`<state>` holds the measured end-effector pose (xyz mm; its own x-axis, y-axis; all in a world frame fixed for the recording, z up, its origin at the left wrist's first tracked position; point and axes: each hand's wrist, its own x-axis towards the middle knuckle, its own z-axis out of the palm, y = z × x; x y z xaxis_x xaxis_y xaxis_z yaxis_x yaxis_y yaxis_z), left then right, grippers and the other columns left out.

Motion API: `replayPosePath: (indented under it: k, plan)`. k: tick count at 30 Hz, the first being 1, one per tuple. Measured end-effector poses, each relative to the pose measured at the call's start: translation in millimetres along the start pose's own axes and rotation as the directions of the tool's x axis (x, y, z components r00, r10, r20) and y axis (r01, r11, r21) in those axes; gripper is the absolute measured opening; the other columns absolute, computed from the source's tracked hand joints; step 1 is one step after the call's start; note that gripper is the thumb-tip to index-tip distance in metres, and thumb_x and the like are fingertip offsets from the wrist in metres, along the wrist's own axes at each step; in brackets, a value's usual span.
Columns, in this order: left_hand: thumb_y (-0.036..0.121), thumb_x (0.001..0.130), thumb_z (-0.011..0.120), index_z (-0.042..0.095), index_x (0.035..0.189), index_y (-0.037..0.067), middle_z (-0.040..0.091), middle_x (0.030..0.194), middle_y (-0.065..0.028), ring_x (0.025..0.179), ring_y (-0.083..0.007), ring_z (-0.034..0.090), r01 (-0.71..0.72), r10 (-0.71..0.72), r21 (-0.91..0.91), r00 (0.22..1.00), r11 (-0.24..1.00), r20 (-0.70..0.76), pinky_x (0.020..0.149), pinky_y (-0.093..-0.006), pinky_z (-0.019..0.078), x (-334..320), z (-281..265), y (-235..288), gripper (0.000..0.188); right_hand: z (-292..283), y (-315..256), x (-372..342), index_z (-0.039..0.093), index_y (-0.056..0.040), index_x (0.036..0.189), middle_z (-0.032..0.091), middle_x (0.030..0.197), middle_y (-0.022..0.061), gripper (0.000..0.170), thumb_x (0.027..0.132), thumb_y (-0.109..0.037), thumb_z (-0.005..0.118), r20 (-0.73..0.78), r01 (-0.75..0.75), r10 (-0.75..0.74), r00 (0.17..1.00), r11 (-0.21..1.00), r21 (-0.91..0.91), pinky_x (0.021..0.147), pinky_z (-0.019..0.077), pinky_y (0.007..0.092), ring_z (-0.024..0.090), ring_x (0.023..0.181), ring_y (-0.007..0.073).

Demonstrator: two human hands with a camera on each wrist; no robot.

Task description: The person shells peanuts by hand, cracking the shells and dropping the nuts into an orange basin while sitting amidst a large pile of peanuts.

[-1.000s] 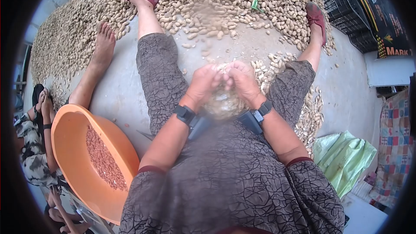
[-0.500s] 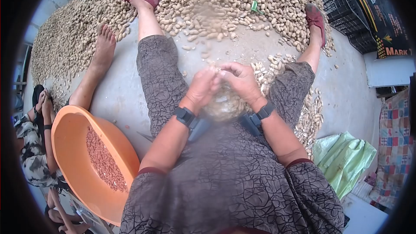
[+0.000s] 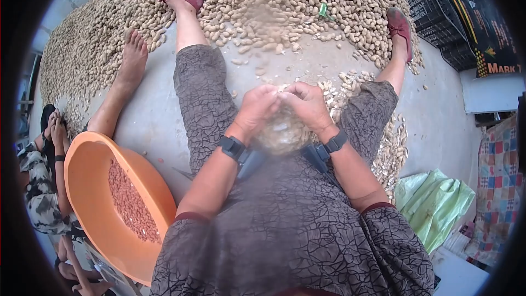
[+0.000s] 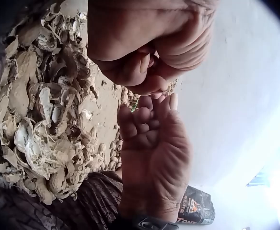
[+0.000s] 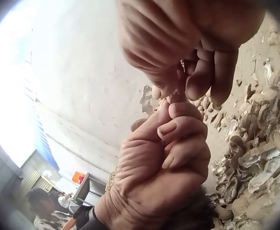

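1. Sitting at the far left, an orange tub [image 3: 112, 246] held reddish kernels [image 3: 134, 203], well apart from both hands.
2. The left hand [image 3: 256, 107] reached in from its own side, fingers curled, with thumb and forefinger pinching a peanut [image 5: 175, 97]; in the right wrist view its other fingers were folded toward the palm.
3. The peanut sat at the very meeting of the fingertips, to the right of the left hand and to the left of the right one. Fingers covered most of it, so its long axis could not be told, nor whether its shell was whole. Straight ahead, well beyond it, a heap of peanuts [image 3: 285, 0] spread over the floor [image 3: 433, 115].
4. The right hand [image 3: 308, 108] met it from the other side, thumb and forefinger apparently closed on the same peanut. Neither hand was nearer, as both touched it; the key relation seemed to be tips facing tips, with the peanut between.
5. Loose shells [image 3: 392, 153] lay just beyond the right hand, and a green sack [image 3: 435, 208] lay farther right.
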<state>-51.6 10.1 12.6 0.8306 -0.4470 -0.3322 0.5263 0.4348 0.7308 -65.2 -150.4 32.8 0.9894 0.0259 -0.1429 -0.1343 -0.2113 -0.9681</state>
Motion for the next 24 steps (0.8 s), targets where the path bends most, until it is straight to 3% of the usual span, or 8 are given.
replayPosePath:
  k: [2,3,5,12,15,24]
  plan:
    - [0.008,0.09,0.055,0.056,0.096,0.0,0.057,0.076,-0.0023,0.056,-0.0034,0.048,-0.005,0.005,-0.016,1.0,1.0,0.003,0.043,-0.0133,0.0333,1.0,-0.5,-1.1,0.01,1.5,12.0,3.8,0.065,0.0,0.086,0.064,0.077,-0.0003,0.009,0.083,-0.008,0.064,-0.006,0.089,-0.088,0.996,0.995,0.052,0.061,0.0464,0.0185,0.056,0.069,0.0035]
    - [0.008,0.09,0.055,0.056,0.096,0.0,0.057,0.076,-0.0023,0.056,-0.0034,0.048,-0.006,0.006,-0.017,1.0,1.0,0.003,0.043,-0.0133,0.0333,1.3,-0.3,-1.6,0.01,1.3,11.0,3.7,0.065,0.0,0.086,0.064,0.077,-0.0003,0.009,0.083,-0.008,0.064,-0.005,0.09,-0.09,0.996,0.995,0.051,0.061,0.0464,0.0185,0.056,0.069,0.0035]
    - [0.008,0.091,0.054,0.056,0.096,0.0,0.058,0.077,-0.0025,0.057,-0.0032,0.048,0.001,0.0,-0.018,1.0,1.0,0.001,0.044,-0.0129,0.0342,1.6,0.0,-2.8,0.01,0.4,8.3,2.3,0.065,0.0021,0.092,0.067,0.08,0.0092,0.017,0.08,-0.01,0.062,-0.003,0.031,-0.031,1.0,0.999,0.03,0.065,0.0488,0.026,0.062,0.071,0.0129]
    - [0.01,0.091,0.055,0.057,0.101,0.0,0.061,0.079,-0.0026,0.058,-0.002,0.049,-0.016,0.024,0.154,0.999,0.988,-0.049,0.047,-0.0127,0.0364,1.6,2.6,-1.9,0.015,-1.6,-3.1,-1.2,0.066,0.0028,0.094,0.067,0.081,0.0093,0.018,0.081,-0.007,0.058,0.027,0.014,-0.015,1.0,0.999,0.041,0.067,0.0493,0.0256,0.062,0.073,0.0127]
    - [0.011,0.09,0.056,0.058,0.103,0.0,0.063,0.08,-0.0026,0.058,-0.0016,0.049,-0.038,0.054,0.23,0.997,0.972,-0.062,0.049,-0.0133,0.0376,0.6,3.0,-1.4,0.017,-1.6,-6.9,-1.7,0.067,0.0022,0.094,0.067,0.081,0.0087,0.019,0.08,-0.006,0.058,0.047,-0.054,0.049,0.998,0.991,0.124,0.067,0.0494,0.0257,0.063,0.073,0.0126]
    - [0.009,0.089,0.055,0.061,0.099,-0.002,0.064,0.077,-0.0031,0.055,-0.0026,0.049,-0.067,0.104,0.401,0.992,0.914,-0.07,0.05,-0.0156,0.0396,-0.6,8.3,0.5,0.016,-5.9,-13.4,-3.3,0.068,0.002,0.093,0.068,0.079,0.0091,0.019,0.079,-0.004,0.057,0.083,0.041,-0.035,0.996,0.996,-0.074,0.066,0.05,0.0253,0.064,0.071,0.0136]
